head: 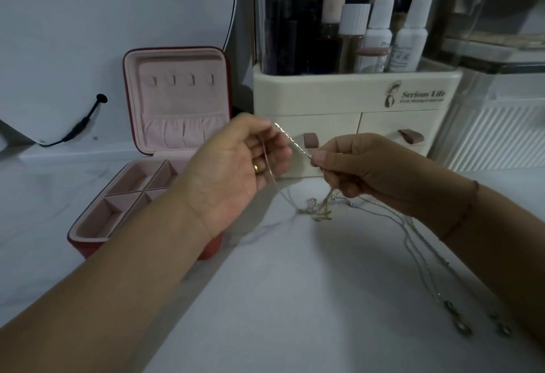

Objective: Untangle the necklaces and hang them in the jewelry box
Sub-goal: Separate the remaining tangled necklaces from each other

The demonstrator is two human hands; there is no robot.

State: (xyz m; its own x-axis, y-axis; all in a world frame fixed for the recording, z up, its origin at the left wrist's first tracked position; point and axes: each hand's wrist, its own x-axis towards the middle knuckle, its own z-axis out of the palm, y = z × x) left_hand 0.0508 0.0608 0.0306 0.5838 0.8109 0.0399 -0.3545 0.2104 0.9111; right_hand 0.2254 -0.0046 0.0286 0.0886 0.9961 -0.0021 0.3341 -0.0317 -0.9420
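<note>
Two hands up over the table, one chain stretched between them.
Left hand (233,163) shows its palm, fingers curled, pinching the necklaces (295,142). Right hand (362,169) is knuckles-up, thumb and forefinger clamped on the same strand, which slants from far left down to the right. The knot (314,210) hangs below the hands, and loose lengths trail across the table (295,299) to its near right edge. Jewelry box (182,101) stands open at left, lid upright.
</note>
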